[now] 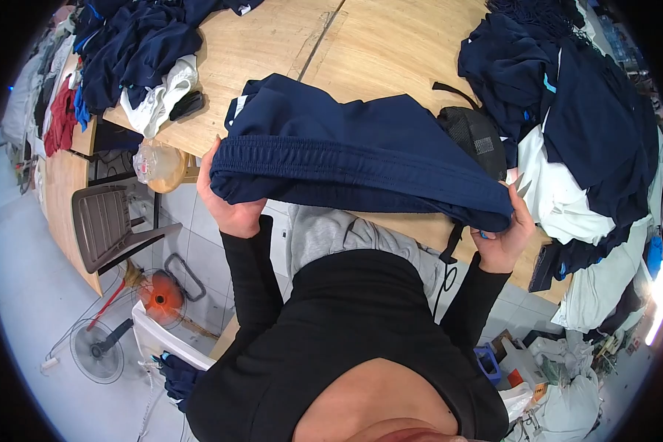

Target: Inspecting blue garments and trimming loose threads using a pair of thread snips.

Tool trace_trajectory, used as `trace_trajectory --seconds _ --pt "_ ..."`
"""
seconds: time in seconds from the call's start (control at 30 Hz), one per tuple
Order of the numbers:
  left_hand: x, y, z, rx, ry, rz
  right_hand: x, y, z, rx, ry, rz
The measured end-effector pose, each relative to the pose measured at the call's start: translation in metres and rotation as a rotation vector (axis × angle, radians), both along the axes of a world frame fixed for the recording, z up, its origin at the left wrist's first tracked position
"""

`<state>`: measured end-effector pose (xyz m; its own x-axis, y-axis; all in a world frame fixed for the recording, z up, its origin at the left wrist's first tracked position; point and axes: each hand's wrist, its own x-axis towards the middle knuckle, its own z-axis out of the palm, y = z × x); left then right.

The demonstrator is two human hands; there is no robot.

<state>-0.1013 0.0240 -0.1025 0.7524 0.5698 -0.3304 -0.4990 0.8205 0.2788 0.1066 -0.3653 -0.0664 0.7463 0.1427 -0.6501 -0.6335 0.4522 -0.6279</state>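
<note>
A pair of navy elastic-waist pants is stretched out above the near edge of the table, its gathered waistband toward me. Whether the legs are long or short is hidden by the folds. My left hand grips the left end of the waistband, thumb at the top and fingers underneath. At the right end my right hand pinches the band. Pointed metal blades, looking like thread snips, stick up beside the right fingers, and a bit of blue shows below them. White patches mark the upper left of the cloth.
A black mesh pouch lies right of the pants on the wooden table. Navy and white garments pile up at right and far left. A plastic jar on a stool, a brown chair and fans stand left.
</note>
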Motion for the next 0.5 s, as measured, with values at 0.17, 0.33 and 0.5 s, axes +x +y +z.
trace_trajectory --seconds 0.17,0.33,0.5 --pt "0.003 -0.003 0.007 -0.003 0.010 -0.007 0.000 -0.001 0.000 0.023 -0.015 0.033" --pt "0.004 -0.004 0.010 0.020 0.013 -0.027 0.000 -0.006 -0.001 0.081 -0.034 0.090" --pt "0.017 -0.004 -0.005 0.294 0.492 -0.225 0.003 0.000 -0.013 0.143 -0.055 0.095"
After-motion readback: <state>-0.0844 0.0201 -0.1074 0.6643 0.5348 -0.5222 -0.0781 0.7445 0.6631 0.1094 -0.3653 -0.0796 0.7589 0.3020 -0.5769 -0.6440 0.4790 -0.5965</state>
